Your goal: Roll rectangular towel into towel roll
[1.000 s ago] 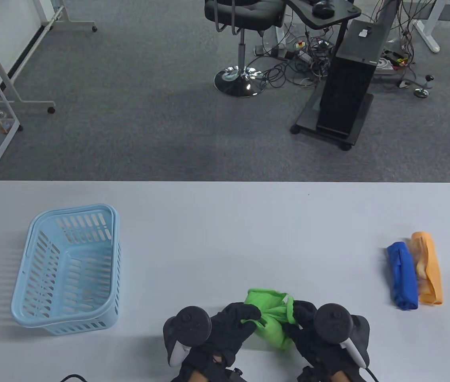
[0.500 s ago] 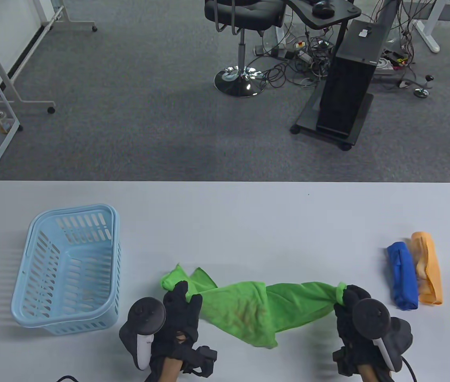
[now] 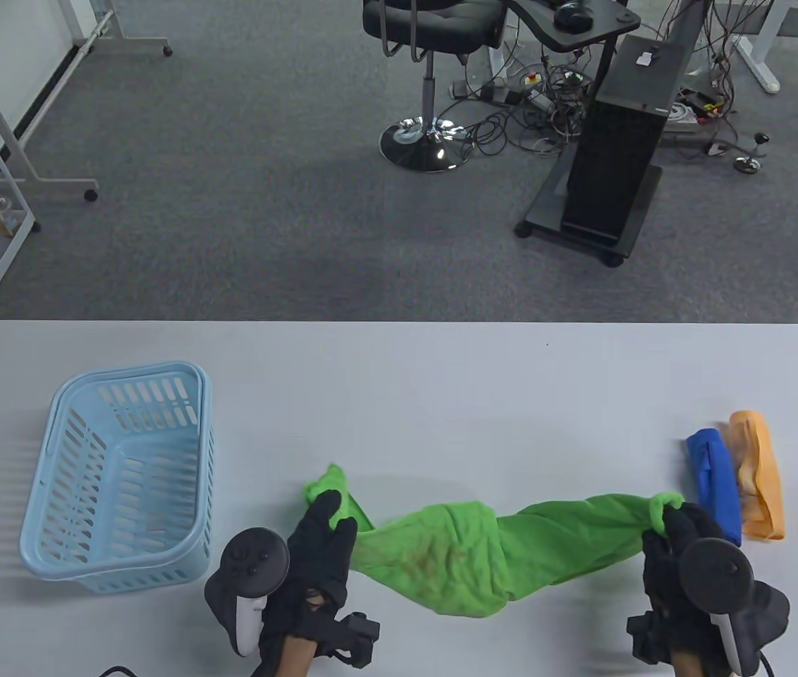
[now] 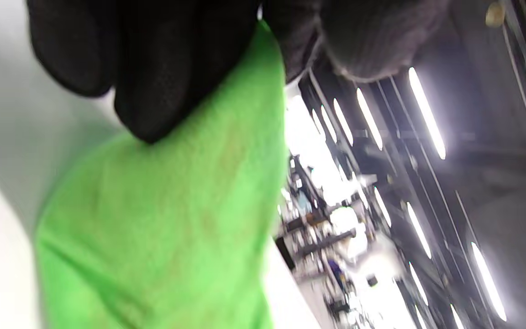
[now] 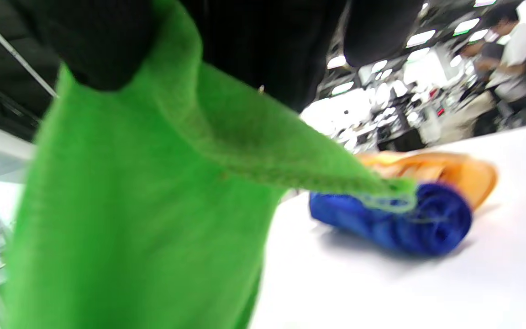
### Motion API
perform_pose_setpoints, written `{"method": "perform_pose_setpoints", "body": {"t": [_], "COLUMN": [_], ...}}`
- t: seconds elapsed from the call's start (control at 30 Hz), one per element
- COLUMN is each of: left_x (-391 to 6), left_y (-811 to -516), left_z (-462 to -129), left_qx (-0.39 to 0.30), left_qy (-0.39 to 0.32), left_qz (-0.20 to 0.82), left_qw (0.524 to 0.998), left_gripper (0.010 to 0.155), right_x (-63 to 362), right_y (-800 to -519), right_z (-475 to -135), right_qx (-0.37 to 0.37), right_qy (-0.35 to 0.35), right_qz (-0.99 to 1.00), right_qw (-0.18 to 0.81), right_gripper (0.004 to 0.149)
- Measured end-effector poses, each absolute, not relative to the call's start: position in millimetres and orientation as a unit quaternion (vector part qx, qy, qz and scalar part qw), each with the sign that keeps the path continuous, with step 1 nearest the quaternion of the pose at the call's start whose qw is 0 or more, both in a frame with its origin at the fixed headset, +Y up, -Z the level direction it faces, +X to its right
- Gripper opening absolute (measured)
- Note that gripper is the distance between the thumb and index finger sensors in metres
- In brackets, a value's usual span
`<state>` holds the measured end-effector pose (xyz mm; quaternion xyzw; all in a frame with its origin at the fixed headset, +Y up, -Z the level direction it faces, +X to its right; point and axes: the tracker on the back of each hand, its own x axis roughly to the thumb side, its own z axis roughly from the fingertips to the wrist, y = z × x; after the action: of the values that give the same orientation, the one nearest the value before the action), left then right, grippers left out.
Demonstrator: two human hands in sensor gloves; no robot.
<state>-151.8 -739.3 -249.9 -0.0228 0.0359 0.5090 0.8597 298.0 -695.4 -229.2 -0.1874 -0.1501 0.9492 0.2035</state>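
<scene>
The green towel (image 3: 469, 557) stretches along the tabletop's (image 3: 399, 395) near edge, its ends pinched in each grip: left hand (image 3: 318, 557) and right hand (image 3: 681, 557) (sagging, twisted between; beside the blue roll (image 3: 713, 486)).

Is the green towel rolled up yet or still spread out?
Not rolled: the green towel hangs stretched and bunched between the left hand and right hand.

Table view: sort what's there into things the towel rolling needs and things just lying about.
In the job:
- green towel
- left hand gripping one end
- right hand gripping the other
- table

Lying about:
- blue basket
- blue roll
- orange roll
</scene>
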Motion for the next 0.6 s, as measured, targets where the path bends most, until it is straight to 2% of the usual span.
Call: {"method": "perform_pose_setpoints", "body": {"t": [0.1, 0.23, 0.43, 0.6], "left_x": [-147, -157, -157, -142], "left_y": [-737, -729, -709, -709], "left_z": [-251, -247, -236, -235], "left_qx": [-0.036, 0.000, 0.122, 0.133], "left_qy": [-0.004, 0.009, 0.039, 0.035], "left_qz": [0.516, 0.514, 0.355, 0.243], "left_qw": [0.856, 0.858, 0.926, 0.960], "left_gripper": [0.065, 0.066, 0.058, 0.062], "right_x": [291, 293, 297, 307], "right_y": [-702, -706, -702, -697], "right_z": [-233, -235, -234, -230], "right_qx": [-0.169, -0.172, -0.179, -0.195], "right_qy": [-0.118, -0.109, -0.117, -0.144], "right_qz": [0.955, 0.955, 0.950, 0.936], "right_qw": [0.212, 0.214, 0.228, 0.254], "right_gripper": [0.055, 0.054, 0.054, 0.052]}}
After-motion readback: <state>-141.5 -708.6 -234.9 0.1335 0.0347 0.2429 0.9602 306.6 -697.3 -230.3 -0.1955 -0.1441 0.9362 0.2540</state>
